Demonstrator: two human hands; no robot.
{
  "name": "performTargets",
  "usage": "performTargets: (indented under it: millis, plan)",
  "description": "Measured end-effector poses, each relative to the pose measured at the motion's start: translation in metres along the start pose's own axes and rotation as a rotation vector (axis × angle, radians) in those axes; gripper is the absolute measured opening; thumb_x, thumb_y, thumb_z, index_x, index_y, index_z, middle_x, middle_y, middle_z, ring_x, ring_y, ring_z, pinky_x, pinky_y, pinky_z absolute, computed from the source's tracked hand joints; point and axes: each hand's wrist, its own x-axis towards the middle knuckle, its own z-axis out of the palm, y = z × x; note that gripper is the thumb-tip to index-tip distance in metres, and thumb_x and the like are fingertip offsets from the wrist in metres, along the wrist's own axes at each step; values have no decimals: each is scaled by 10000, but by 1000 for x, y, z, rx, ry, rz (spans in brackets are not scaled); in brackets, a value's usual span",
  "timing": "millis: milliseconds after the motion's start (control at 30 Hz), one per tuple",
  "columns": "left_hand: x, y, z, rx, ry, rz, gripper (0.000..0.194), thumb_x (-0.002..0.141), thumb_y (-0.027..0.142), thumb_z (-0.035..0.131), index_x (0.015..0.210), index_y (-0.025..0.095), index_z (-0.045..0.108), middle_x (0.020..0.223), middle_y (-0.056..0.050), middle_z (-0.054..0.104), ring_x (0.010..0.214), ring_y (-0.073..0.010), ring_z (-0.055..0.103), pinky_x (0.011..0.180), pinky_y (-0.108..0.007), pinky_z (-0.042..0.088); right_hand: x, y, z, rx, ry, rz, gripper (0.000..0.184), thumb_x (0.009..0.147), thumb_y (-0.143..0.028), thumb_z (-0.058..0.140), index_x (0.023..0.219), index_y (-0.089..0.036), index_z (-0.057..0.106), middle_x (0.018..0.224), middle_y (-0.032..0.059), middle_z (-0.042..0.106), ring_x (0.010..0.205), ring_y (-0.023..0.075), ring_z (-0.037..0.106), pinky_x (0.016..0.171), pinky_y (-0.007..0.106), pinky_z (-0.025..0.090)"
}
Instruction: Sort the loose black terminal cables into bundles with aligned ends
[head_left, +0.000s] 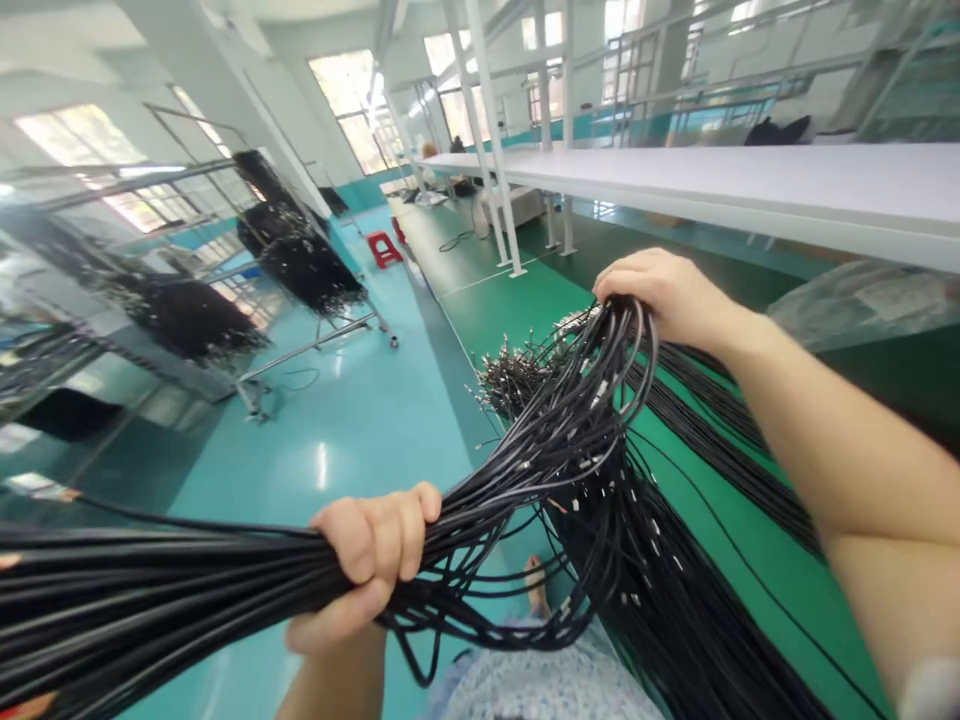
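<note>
A thick bundle of black cables (480,500) stretches between my two hands. My left hand (375,560) is wrapped round it low in the middle of the view, and the strands run on past the left edge. Up and to the right, my right hand (649,285) grips the looped end of the same bundle, above the table. Small white tags show on some strands. Beneath the loops, more black cables (675,600) lie on the green table (502,300), and a cluster of cable ends with metallic tips (517,375) sits at its edge.
A white shelf (712,175) on posts runs above the table. Clear plastic wrap (862,300) lies at the right. Across the blue floor (330,430), a wheeled rack (322,350) carries hanging black cables (307,265). A red stool (384,248) stands farther back.
</note>
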Motion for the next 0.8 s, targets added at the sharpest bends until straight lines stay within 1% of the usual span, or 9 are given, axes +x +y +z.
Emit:
performTargets:
  millis: [67, 233, 300, 433, 500, 567, 633, 700, 800]
  plan:
    - [-22, 7, 8, 43, 103, -27, 177, 589, 202, 571, 644, 206, 403, 394, 60, 316, 416, -103, 411, 652, -317, 384, 8, -20, 15, -7, 3, -124, 267, 704, -160, 459, 932, -181, 597, 984, 59, 589, 985, 225, 500, 846, 362, 326]
    - [-97, 15, 9, 86, 491, -146, 208, 588, 226, 602, 636, 193, 402, 449, 42, 336, 499, -104, 435, 733, -314, 419, 21, -50, 66, 45, -704, -292, 277, 580, -115, 534, 819, -209, 638, 727, 25, 626, 672, 186, 564, 605, 270, 376]
    - [-119, 14, 7, 36, 644, -158, 233, 578, 223, 618, 633, 189, 394, 471, 40, 344, 529, -102, 438, 773, -315, 426, 31, -55, 64, 85, -795, -276, 330, 577, -145, 550, 884, -221, 644, 757, 11, 636, 672, 187, 572, 578, 264, 388]
    - [-129, 11, 1, -61, 779, -126, 263, 541, 206, 646, 617, 178, 396, 472, 46, 332, 528, -87, 424, 784, -307, 440, 39, -87, 56, 247, -769, -364, 594, 599, -269, 613, 1186, -233, 528, 1104, 30, 589, 950, 225, 563, 772, 296, 430]
    - [-122, 12, -6, -106, 837, -113, 239, 543, 187, 637, 616, 173, 409, 481, 48, 335, 529, -80, 419, 781, -301, 447, 31, -114, 69, 278, -711, -513, 798, 565, -373, 674, 1303, -235, 404, 1268, 58, 481, 1109, 262, 476, 903, 349, 371]
    - [-112, 15, -13, -150, 890, -104, 211, 547, 162, 618, 615, 168, 418, 492, 49, 337, 530, -73, 415, 774, -297, 456, 19, -135, 93, 211, -638, -615, 868, 543, -409, 702, 1323, -218, 373, 1260, 93, 483, 1129, 287, 454, 941, 400, 323]
    - [-103, 22, -17, -170, 914, -83, 194, 544, 141, 602, 609, 166, 421, 496, 52, 332, 525, -69, 410, 769, -298, 466, 11, -142, 117, 91, -574, -605, 730, 591, -331, 677, 1269, -203, 438, 1132, 101, 568, 1037, 275, 517, 898, 398, 345]
    - [-92, 30, -17, -159, 900, -46, 183, 539, 130, 592, 604, 167, 426, 490, 54, 321, 518, -70, 407, 767, -307, 475, 12, -132, 126, -43, -532, -483, 504, 652, -253, 612, 1149, -209, 535, 994, 78, 623, 912, 244, 570, 800, 353, 393]
    - [-69, 44, -9, -119, 802, -9, 168, 538, 133, 588, 597, 172, 436, 474, 54, 318, 505, -76, 405, 758, -327, 485, 26, -97, 98, -192, -467, -259, 248, 718, -259, 550, 957, -239, 616, 904, 32, 643, 805, 204, 587, 676, 296, 404]
